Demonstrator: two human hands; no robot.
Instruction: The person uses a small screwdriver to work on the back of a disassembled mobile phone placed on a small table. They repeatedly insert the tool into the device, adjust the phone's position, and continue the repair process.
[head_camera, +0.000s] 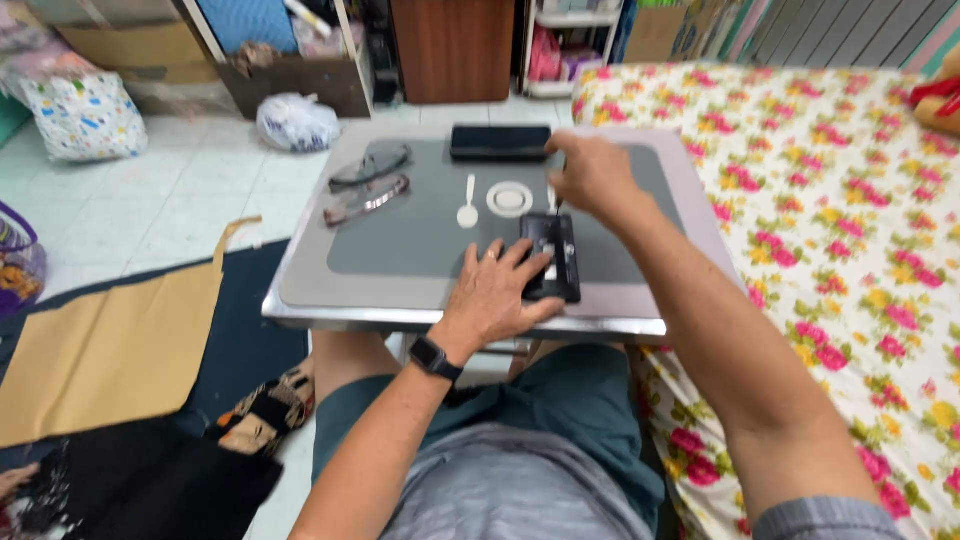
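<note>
An opened black phone (556, 258) lies on a grey mat (420, 230) on a small metal table (400, 315). My left hand (497, 293), with a black watch on the wrist, presses flat on the phone's left side and holds it down. My right hand (593, 178) hovers above the phone's top end and pinches a thin dark tool (557, 206) whose tip points down at the phone.
On the mat lie a black flat case (500, 141), a white ring (510, 198), a white spoon-shaped pick (468, 205) and two pairs of glasses (368, 182). A flowered bed (830, 220) borders the table's right side. Cardboard (110, 350) and bags cover the floor on the left.
</note>
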